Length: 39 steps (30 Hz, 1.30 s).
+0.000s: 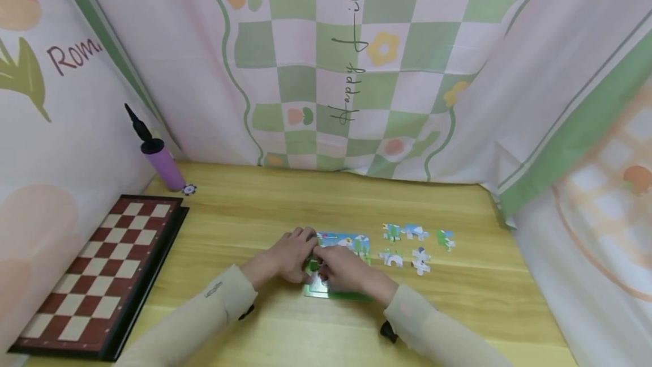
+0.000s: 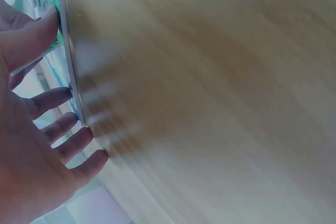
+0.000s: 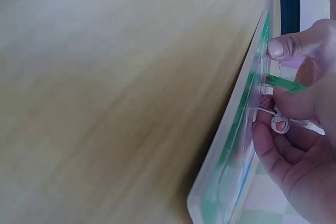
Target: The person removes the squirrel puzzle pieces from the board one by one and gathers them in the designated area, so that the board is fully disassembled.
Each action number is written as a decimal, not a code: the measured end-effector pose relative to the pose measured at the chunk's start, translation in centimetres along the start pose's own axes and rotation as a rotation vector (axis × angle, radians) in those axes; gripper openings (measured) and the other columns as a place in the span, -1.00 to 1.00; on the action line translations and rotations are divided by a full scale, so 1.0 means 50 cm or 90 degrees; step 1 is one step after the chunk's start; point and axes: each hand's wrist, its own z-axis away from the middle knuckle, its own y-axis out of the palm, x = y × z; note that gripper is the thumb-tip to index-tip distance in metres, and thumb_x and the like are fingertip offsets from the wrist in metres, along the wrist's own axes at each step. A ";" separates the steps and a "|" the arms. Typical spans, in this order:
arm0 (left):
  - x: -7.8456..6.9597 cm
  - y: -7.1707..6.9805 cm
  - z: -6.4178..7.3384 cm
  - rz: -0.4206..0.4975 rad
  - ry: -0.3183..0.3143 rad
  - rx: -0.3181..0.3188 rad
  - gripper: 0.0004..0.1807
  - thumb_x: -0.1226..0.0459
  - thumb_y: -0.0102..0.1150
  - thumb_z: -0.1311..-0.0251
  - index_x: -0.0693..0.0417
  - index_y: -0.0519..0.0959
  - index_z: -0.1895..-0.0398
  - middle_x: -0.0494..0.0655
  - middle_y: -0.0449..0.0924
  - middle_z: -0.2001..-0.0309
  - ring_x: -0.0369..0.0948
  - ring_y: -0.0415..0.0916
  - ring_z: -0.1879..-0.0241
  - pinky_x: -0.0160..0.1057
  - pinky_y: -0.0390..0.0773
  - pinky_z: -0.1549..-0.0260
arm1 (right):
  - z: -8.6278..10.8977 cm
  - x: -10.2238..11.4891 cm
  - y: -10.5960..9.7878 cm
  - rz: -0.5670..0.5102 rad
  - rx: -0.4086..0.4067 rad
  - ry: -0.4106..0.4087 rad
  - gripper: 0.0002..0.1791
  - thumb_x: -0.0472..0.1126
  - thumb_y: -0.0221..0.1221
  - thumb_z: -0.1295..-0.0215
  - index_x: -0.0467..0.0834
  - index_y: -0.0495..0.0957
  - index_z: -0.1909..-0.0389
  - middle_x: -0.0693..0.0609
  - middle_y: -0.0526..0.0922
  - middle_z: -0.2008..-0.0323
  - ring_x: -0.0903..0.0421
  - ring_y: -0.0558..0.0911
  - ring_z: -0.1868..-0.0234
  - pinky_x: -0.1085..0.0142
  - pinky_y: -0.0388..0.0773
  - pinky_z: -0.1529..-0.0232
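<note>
Pale, wood-grained counter [image 1: 229, 197]. On it, near the middle, lies a thin rectangular jigsaw board with a green border and a printed picture in blue and green [image 1: 336, 295]. Both of the person's hands are at its left part.

Left hand [image 1: 291, 255]: at the board's left edge. From the left wrist, four fingers [image 2: 79, 142] stand spread apart, some tips touching the edge; thumb over the green border.

Right hand [image 1: 343, 268]: over the board, thumb and forefinger together, pinching a small, thin green jigsaw piece [image 3: 286, 83], tilted up from the board. A small white-and-pink shape [image 3: 280, 124] shows by the fingertips; cannot tell whether it belongs to the same piece.

Right of the board, five loose jigsaw pieces in white, blue and green [image 1: 420, 261]: two in the upper row close together, two below, one further right.

Left side: folding chessboard, dark red and cream squares, black rim [image 1: 185, 214], lying flat. Beyond its far end, a purple cylinder with a tapered black top [image 1: 165, 170] leans; a small round blue-and-white disc [image 1: 189, 190] lies beside its base.

Behind: white cloth with green checks, flowers and lettering [image 1: 295, 84]. Both forearms in beige sleeves [image 1: 204, 310].
</note>
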 end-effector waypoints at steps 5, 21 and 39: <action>-0.002 -0.001 0.000 -0.006 0.002 -0.006 -0.34 -0.10 0.49 -0.06 -0.07 0.44 -0.14 0.06 0.30 -0.44 0.04 0.36 -0.36 0.14 0.50 -0.37 | -0.001 0.005 -0.001 0.016 0.008 0.004 -0.73 -0.50 0.26 -0.07 -0.11 0.52 0.28 0.12 0.60 0.46 0.33 0.41 0.49 0.53 0.46 0.43; -0.002 -0.003 -0.003 -0.018 -0.003 0.010 -0.38 -0.13 0.45 -0.13 -0.11 0.42 -0.13 0.03 0.26 -0.45 0.03 0.32 -0.38 0.13 0.49 -0.39 | -0.006 0.019 -0.002 0.100 0.027 0.009 -0.73 -0.42 0.36 -0.05 -0.10 0.55 0.26 0.11 0.63 0.49 0.33 0.45 0.54 0.54 0.42 0.50; -0.008 0.012 -0.012 -0.072 -0.011 -0.030 -0.35 -0.33 0.31 -0.16 -0.13 0.44 -0.07 -0.05 0.41 -0.24 -0.04 0.39 -0.17 0.06 0.59 -0.17 | -0.008 0.030 -0.002 0.121 0.014 -0.019 -0.78 -0.29 0.37 -0.25 -0.10 0.55 0.16 0.08 0.66 0.46 0.31 0.42 0.53 0.48 0.47 0.43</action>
